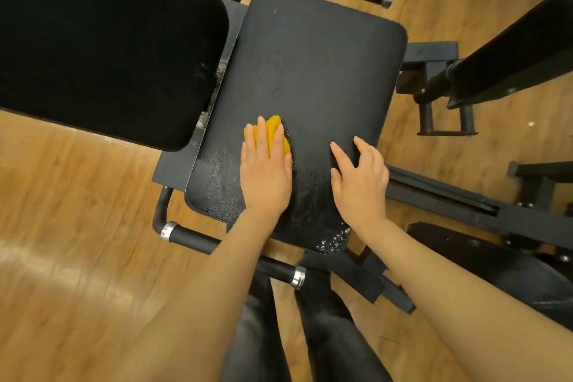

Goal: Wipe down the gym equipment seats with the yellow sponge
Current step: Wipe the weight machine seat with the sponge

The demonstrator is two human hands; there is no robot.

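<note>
sponge: yellow sponge (273,133) on near-left part of seat pad (310,71), under left hand (266,177)
left fingers: flat, close together, pressing the sponge down so it wipes
right hand (359,183): fingers spread, resting on pad, likely bracing (no grip)
pad axis: long axis near–far, tilted right
wet streaks: near end only, far end looks dry
</note>
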